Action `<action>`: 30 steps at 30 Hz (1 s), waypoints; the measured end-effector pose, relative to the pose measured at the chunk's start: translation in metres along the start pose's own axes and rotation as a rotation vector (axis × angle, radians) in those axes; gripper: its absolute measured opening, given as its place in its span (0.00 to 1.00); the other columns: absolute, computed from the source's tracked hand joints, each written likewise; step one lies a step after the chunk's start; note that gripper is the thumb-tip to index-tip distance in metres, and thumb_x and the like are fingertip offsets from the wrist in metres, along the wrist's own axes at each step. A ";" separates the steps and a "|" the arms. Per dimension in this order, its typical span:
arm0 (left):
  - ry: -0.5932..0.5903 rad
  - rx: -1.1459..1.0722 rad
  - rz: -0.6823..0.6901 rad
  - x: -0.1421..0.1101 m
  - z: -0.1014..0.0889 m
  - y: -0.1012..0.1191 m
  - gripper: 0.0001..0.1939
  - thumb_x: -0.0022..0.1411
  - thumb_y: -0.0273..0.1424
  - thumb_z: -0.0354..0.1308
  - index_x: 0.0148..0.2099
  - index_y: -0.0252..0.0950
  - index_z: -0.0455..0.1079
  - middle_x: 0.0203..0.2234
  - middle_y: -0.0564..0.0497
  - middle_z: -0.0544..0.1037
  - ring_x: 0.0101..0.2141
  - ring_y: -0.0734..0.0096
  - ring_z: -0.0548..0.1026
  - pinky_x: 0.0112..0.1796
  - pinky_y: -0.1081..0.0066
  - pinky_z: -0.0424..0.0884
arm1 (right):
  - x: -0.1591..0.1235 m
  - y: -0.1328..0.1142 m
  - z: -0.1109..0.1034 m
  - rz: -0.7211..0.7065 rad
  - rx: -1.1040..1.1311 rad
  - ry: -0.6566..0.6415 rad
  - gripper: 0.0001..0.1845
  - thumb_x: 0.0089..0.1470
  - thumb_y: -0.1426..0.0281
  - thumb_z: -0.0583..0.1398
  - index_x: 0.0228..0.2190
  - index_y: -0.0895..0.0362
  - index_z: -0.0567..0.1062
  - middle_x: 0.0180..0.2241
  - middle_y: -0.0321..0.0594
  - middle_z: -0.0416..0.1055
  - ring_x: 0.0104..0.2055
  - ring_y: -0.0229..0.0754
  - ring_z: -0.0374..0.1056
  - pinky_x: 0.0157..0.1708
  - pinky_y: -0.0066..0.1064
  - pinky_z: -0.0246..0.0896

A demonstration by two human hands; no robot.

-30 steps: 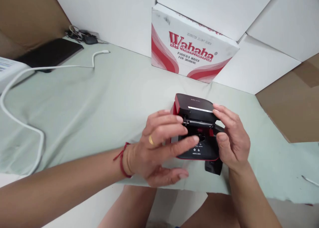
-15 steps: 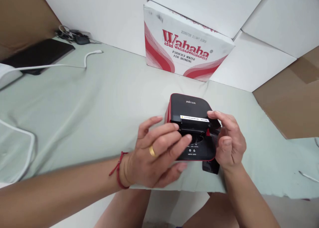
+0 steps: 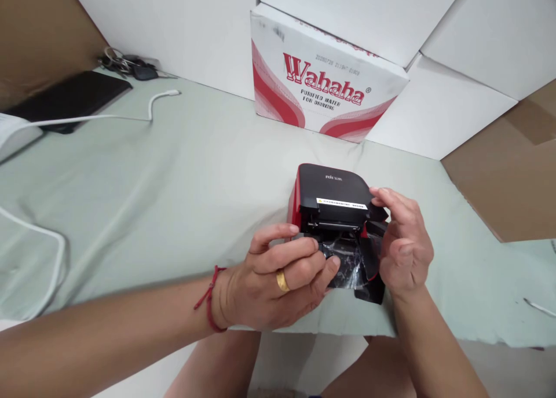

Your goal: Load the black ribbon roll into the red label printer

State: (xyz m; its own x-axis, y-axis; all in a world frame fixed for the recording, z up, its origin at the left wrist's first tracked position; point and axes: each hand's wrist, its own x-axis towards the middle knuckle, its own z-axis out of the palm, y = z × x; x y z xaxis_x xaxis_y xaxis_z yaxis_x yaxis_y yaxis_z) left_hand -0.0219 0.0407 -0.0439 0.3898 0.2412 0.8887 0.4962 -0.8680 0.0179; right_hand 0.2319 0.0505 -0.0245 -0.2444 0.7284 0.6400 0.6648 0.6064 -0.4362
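The person's bare legs are showing nearest, below both hands; a pale green cloth is spreading under the forearms and beyond the hands, wrinkling softly to the left. The left hand, wearing a gold ring, is curling its fingers narrowly at crinkled dark film; its thumb is hiding, so whether it is pinching the film cannot be told. The right hand is standing wide, thumb apart, its fingertips meeting the far right edge of a black-and-red device; that device is resting on the cloth between and just beyond the hands, its lid tilting up over the film; a white cable is winding well left of the left hand; a black slab and keys are lying farther off that way; a printed Wahaha carton is standing beyond the device, against white panels; brown cardboard is rising beyond the right hand.
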 end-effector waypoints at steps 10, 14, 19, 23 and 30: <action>0.125 -0.007 0.009 -0.005 0.006 0.000 0.07 0.68 0.28 0.67 0.38 0.48 0.82 0.36 0.55 0.80 0.44 0.67 0.75 0.68 0.61 0.68 | 0.006 0.001 -0.001 -0.028 0.177 0.012 0.32 0.76 0.53 0.48 0.40 0.48 0.90 0.42 0.44 0.89 0.50 0.57 0.84 0.61 0.64 0.74; 0.074 -0.149 -0.073 -0.007 0.003 -0.014 0.21 0.81 0.42 0.45 0.57 0.46 0.80 0.44 0.50 0.85 0.56 0.60 0.81 0.71 0.52 0.64 | 0.008 0.001 0.003 -0.028 0.217 0.045 0.25 0.75 0.60 0.53 0.39 0.49 0.90 0.41 0.44 0.89 0.49 0.55 0.86 0.57 0.59 0.78; 0.032 -0.386 -0.318 -0.001 0.003 -0.033 0.23 0.84 0.40 0.40 0.61 0.42 0.75 0.41 0.50 0.88 0.44 0.63 0.86 0.65 0.52 0.67 | 0.007 0.001 0.008 -0.057 0.268 0.105 0.22 0.74 0.67 0.54 0.41 0.48 0.90 0.42 0.41 0.89 0.48 0.53 0.85 0.55 0.57 0.78; 0.080 -0.571 -0.406 0.001 0.007 -0.039 0.19 0.82 0.38 0.45 0.49 0.42 0.78 0.39 0.49 0.88 0.38 0.63 0.85 0.49 0.56 0.72 | 0.005 0.002 0.010 -0.054 0.269 0.108 0.22 0.74 0.67 0.55 0.39 0.48 0.89 0.41 0.41 0.89 0.47 0.54 0.85 0.54 0.57 0.78; -0.023 -0.677 -0.337 -0.009 0.010 -0.046 0.16 0.71 0.33 0.59 0.58 0.41 0.73 0.43 0.45 0.84 0.43 0.56 0.81 0.48 0.54 0.75 | 0.004 0.004 0.007 -0.129 0.245 0.057 0.20 0.74 0.68 0.54 0.46 0.50 0.88 0.44 0.44 0.88 0.50 0.54 0.83 0.56 0.56 0.75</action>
State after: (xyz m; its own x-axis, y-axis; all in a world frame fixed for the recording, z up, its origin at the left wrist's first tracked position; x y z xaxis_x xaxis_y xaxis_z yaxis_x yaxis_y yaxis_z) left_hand -0.0410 0.0830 -0.0573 0.3212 0.5431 0.7758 0.0091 -0.8210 0.5709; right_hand 0.2292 0.0578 -0.0280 -0.2706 0.6255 0.7318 0.4390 0.7567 -0.4845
